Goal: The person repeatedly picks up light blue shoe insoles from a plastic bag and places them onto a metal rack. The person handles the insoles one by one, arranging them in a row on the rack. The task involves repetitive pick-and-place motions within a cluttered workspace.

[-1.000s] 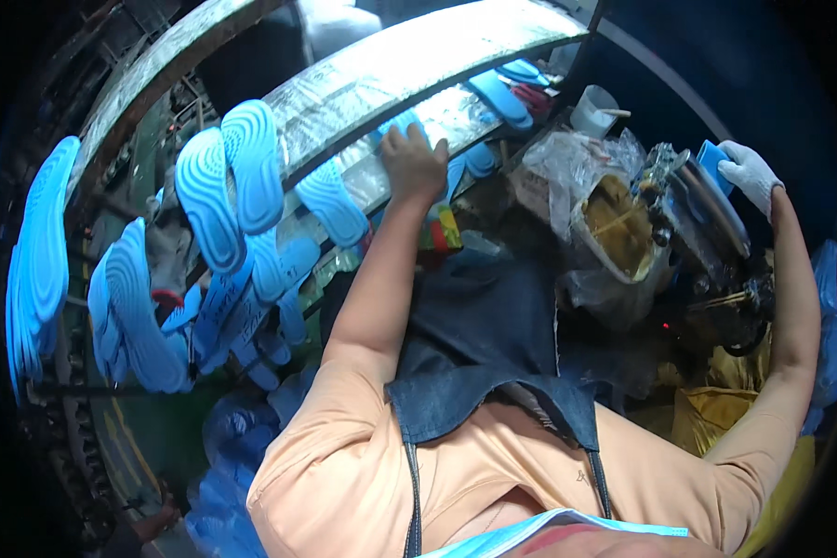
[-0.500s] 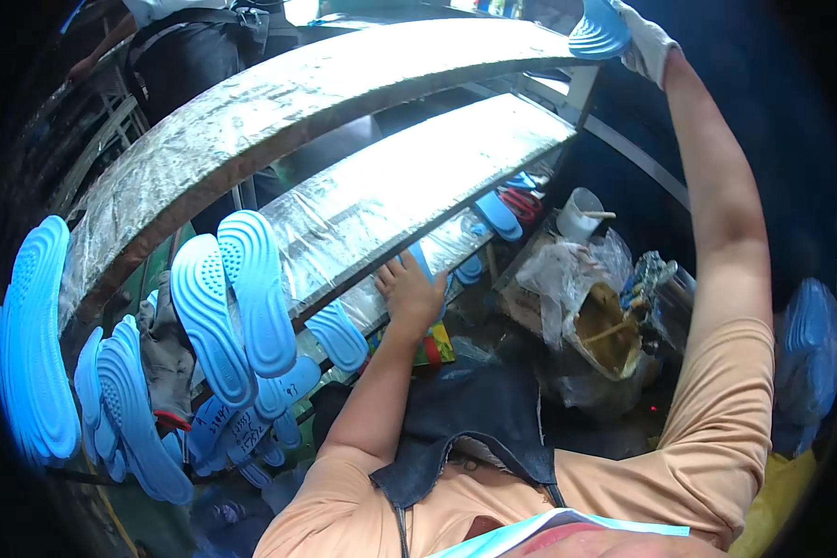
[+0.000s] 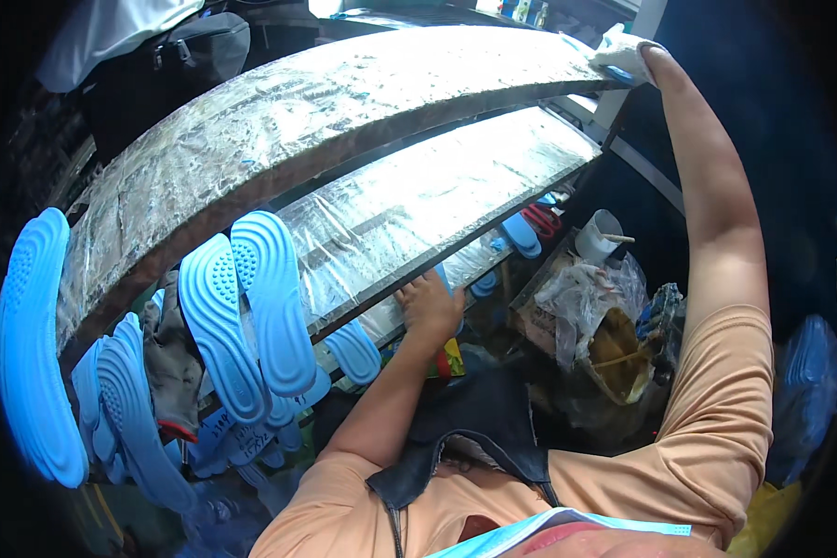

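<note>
A white work glove covers my right hand (image 3: pixel 626 58), stretched to the far right end of the upper plastic-wrapped shelf (image 3: pixel 344 79). Blue edges of an insole (image 3: pixel 616 74) show under that hand, against the shelf top; its fingers are mostly covered up. My left hand (image 3: pixel 430 312) is bare, its fingers apart over the front edge of the lower shelf (image 3: pixel 418 186). Beside its fingertips a strip of blue shows, partly hidden by the hand. Two ridged blue insoles (image 3: pixel 274 302) hang over the lower shelf's left end.
More blue insoles (image 3: pixel 35 344) stand at the far left, near a dark grey glove (image 3: pixel 169 367). A white cup with a stick (image 3: pixel 598 237) and a crusty, glue-stained container (image 3: pixel 620 358) sit right of the shelves. Beyond the upper shelf stands another person (image 3: pixel 158 74).
The insole in my gloved right hand has come down from upright onto the shelf end. My left hand stays at the lower shelf's edge. The view has shifted slightly.
</note>
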`<state>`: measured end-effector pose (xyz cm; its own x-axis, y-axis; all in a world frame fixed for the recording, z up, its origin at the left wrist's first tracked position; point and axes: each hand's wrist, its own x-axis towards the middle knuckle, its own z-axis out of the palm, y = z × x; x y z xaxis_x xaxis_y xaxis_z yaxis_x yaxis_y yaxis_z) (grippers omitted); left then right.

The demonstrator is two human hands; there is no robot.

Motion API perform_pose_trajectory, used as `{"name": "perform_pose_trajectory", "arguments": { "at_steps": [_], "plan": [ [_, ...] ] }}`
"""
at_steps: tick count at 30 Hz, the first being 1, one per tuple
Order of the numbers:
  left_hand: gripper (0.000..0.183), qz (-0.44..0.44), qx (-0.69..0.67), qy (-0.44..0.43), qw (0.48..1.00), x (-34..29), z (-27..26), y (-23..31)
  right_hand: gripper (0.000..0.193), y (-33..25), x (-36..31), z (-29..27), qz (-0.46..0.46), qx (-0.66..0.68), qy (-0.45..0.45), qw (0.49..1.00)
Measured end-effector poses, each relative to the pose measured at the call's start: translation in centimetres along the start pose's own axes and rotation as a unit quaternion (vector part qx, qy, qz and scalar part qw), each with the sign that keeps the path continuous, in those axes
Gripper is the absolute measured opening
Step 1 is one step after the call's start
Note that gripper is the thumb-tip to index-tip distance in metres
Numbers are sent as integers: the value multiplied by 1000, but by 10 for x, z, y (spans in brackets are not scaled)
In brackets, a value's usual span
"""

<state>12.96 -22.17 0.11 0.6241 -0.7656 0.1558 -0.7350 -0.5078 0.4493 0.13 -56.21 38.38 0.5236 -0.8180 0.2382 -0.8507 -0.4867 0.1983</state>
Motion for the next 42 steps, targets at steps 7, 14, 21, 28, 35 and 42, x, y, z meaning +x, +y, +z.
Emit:
{"name": "perform_pose_trajectory", "arguments": {
  "at_steps": [7, 14, 21, 28, 35, 42],
  "plan": [
    [76, 56, -42, 64, 996, 4, 13, -18, 35, 26, -22, 18, -20, -29, 210, 977],
    [57, 105, -357, -62, 926, -28, -66, -5, 34, 29, -193, -31, -133, -23, 260, 956],
    [69, 96, -771, -508, 373, -141, -113, 107, 42, 72, -324, -44, -95, -20, 131, 987],
    [55, -69, -742, -591, 308, -185, -68, 204, 43, 105, -385, -35, -67, -6, 22, 998],
    [36, -26, -680, -518, 519, -177, -45, 190, 14, 134, -383, 36, -127, 95, -45, 986],
    [37, 178, -252, 24, 951, -102, -30, 45, 40, 180, -333, 90, 20, 440, -419, 794]
  ]
}}
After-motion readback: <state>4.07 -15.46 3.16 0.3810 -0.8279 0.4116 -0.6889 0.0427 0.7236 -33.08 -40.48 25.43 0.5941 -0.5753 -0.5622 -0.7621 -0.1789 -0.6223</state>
